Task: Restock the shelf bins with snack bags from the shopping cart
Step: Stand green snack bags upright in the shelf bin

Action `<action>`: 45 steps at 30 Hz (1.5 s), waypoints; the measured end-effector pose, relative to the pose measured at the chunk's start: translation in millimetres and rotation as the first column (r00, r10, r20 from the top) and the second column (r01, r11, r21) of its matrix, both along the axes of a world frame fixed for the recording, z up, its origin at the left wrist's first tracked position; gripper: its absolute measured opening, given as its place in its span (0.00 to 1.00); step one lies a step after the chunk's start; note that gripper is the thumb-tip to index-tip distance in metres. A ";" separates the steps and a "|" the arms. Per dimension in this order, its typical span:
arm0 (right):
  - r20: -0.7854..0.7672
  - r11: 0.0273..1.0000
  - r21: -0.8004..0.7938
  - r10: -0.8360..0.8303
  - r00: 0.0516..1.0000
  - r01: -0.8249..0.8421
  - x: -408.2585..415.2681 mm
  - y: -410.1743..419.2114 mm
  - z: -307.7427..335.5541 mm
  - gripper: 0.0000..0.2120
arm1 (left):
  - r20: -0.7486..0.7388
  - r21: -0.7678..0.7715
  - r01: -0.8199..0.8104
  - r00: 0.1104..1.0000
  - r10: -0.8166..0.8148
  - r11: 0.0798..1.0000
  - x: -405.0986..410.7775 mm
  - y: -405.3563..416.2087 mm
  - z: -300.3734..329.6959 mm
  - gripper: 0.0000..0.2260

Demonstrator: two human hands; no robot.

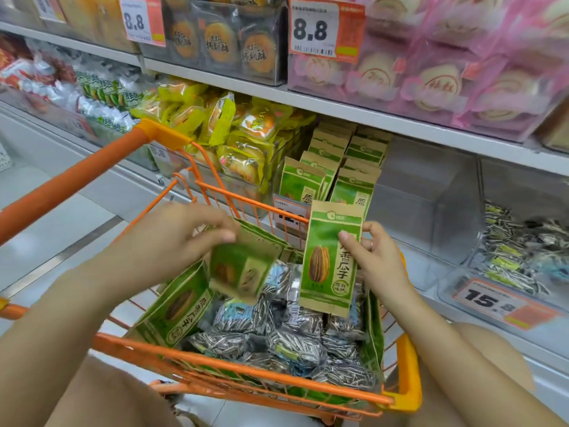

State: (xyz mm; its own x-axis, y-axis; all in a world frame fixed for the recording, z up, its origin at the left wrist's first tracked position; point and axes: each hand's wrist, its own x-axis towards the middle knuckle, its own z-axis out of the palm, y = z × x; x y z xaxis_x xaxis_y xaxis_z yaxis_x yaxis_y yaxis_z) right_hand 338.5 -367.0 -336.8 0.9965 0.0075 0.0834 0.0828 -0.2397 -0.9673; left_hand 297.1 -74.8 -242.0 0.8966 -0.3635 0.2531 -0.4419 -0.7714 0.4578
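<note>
Above the shopping cart, right hand and left hand each pinch a light, crinkly seed bag, fingers clamped near its edges.

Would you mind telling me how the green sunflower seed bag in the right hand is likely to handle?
The green seed bag probably stays fairly stiff: it stands flat and upright from a side pinch by the right hand. It seems light, held by thumb and fingertips alone. Its matte, paper-like surface likely grips well.
</note>
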 end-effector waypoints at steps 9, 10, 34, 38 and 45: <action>0.006 1.000 0.009 0.001 1.000 -0.001 0.1 -4.8 -1.7 0.22 | -0.261 -0.607 -0.225 0.962 0.076 0.762 15.1 -52.7 -11.3 0.09; 0.003 1.000 -0.001 0.006 1.000 -0.006 -0.9 -4.7 -0.7 0.18 | -0.271 -0.595 -0.232 0.959 0.080 0.769 19.8 -56.1 -16.9 0.10; 0.122 0.995 0.043 0.086 0.989 -0.092 -7.1 -0.2 9.0 0.08 | -0.371 -0.792 -0.423 0.906 0.203 0.441 40.0 -156.7 -62.4 0.07; 0.205 0.999 0.040 0.006 0.979 -0.015 5.8 -23.4 36.6 0.06 | -0.436 -0.828 -0.401 0.900 0.000 0.391 48.2 -160.2 -49.0 0.20; -0.034 0.894 0.326 -0.315 0.948 0.308 76.0 -71.7 54.2 0.04 | -0.325 -0.582 -0.356 0.926 0.191 0.731 65.3 -147.4 -78.5 0.18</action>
